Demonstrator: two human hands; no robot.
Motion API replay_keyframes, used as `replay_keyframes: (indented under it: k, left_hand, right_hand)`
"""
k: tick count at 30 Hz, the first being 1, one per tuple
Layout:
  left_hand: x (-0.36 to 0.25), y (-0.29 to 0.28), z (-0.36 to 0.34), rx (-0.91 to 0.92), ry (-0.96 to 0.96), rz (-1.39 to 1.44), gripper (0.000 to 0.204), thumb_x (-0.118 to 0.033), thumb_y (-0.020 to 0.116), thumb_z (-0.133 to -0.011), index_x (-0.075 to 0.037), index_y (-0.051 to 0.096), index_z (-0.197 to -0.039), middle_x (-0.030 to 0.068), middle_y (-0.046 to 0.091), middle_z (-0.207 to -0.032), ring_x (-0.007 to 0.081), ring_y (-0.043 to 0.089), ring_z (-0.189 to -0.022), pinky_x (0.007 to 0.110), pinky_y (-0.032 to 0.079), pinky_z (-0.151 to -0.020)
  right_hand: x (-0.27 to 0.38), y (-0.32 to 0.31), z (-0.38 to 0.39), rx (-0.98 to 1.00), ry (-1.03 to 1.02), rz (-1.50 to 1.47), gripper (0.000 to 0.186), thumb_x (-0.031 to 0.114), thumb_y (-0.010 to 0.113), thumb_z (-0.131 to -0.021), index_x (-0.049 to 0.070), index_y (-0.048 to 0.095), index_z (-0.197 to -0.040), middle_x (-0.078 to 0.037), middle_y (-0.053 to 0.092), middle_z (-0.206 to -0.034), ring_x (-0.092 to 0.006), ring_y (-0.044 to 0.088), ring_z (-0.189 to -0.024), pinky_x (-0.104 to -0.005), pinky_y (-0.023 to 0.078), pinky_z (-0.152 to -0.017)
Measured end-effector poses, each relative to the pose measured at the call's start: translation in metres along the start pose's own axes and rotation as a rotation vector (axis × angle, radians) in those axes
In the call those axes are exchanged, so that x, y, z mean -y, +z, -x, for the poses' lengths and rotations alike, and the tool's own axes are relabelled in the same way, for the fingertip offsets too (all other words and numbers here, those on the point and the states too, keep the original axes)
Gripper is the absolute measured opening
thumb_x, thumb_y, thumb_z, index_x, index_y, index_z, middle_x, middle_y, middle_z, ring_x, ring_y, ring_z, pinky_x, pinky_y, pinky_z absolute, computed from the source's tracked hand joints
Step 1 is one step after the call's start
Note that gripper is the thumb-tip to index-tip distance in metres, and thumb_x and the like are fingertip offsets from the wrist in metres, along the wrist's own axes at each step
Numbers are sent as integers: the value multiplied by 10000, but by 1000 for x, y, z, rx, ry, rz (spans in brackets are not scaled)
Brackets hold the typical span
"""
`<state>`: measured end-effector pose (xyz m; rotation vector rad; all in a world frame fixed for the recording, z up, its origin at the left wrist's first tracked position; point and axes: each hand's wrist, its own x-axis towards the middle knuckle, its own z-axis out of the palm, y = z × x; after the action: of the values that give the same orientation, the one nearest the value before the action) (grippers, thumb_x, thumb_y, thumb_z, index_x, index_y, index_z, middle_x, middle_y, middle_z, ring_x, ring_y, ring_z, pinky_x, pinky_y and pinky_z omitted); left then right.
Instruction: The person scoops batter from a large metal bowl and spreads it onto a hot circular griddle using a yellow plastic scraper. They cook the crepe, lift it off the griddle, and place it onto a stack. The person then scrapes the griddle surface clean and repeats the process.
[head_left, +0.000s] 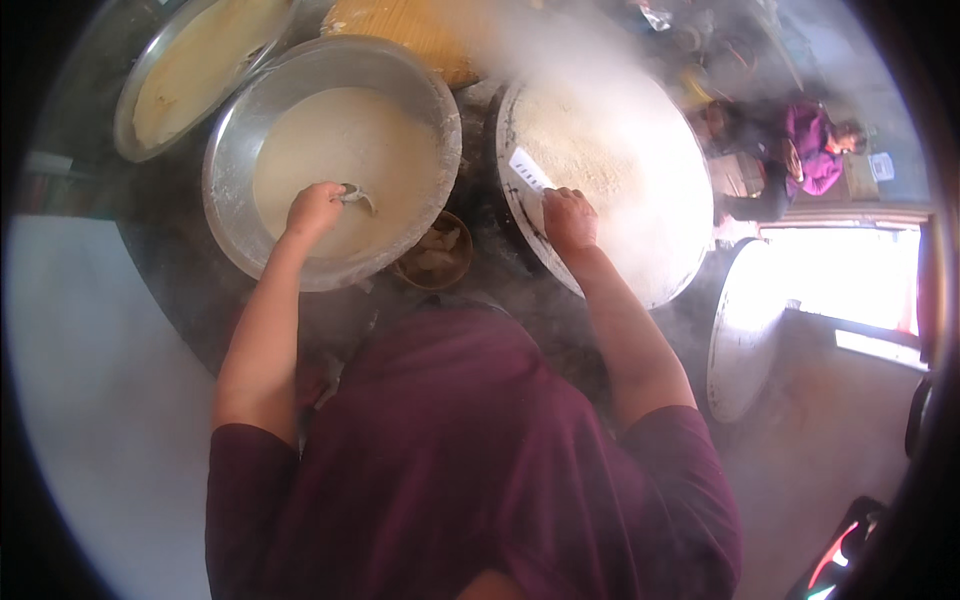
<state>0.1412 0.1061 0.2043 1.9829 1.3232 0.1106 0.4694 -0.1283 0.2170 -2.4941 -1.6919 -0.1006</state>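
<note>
My left hand (316, 208) is closed round a small ladle (358, 196), its head coated in pale batter. It is over a wide metal basin (232, 160) holding cream-coloured batter (350, 140). On the right, my right hand (571, 219) grips a white slotted spatula (529, 170), blade pointing away from me. The spatula is above the near left part of a large round griddle (640, 270), whose surface carries a pale, grainy layer (575, 140). Thick steam blurs the griddle's far side. Whether the blade touches the layer, I cannot tell.
Between basin and griddle sits a small bowl (437, 262) with pale scraps. A metal tray (180, 80) with a flat pale sheet is at far left, near a yellow wooden board (400, 25). A round white disc (745, 330) leans at right. Another person (810, 145) is beyond the griddle.
</note>
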Motion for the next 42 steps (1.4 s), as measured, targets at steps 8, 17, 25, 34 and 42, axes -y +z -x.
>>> replay_keyframes:
  k: [8,17,25,34,42]
  left_hand:
    - [2,7,53,26,23,-137,300,-47,439,-822,-29,625,-1056,119,642,-713,154,594,-504,294,485,-543]
    - [-16,19,25,29,-99,-99,281,-95,491,-791,-55,642,-1024,146,661,-865,218,638,-615,338,496,-640]
    - [-25,2,-2,152,-84,-75,298,-83,501,-794,-48,617,-1066,140,664,-847,182,609,-519,309,493,-570]
    - [12,-19,0,226,77,-38,306,-38,452,-812,10,596,-1077,133,655,-880,158,582,-486,283,476,-489]
    - [51,-53,12,147,123,18,241,-98,496,-792,-60,662,-963,162,643,-914,310,615,-876,373,483,-765]
  right_hand:
    - [-24,0,-63,29,-146,12,262,89,493,-769,183,651,-956,12,651,-927,-195,569,-879,-330,476,-734]
    - [-94,-53,-5,507,-139,35,316,62,473,-824,224,651,-1027,-11,639,-946,-203,558,-955,-327,446,-842]
    - [-151,-13,133,-126,1164,-1344,421,169,651,-768,56,520,-1152,-78,637,-991,-178,559,-893,-313,467,-725]
    - [51,43,29,224,782,-1658,223,70,610,-756,20,598,-972,-67,618,-772,-164,587,-706,-285,464,-603]
    - [161,18,-73,249,564,-339,217,207,451,-853,89,587,-974,-190,630,-919,-362,595,-898,-449,466,-779]
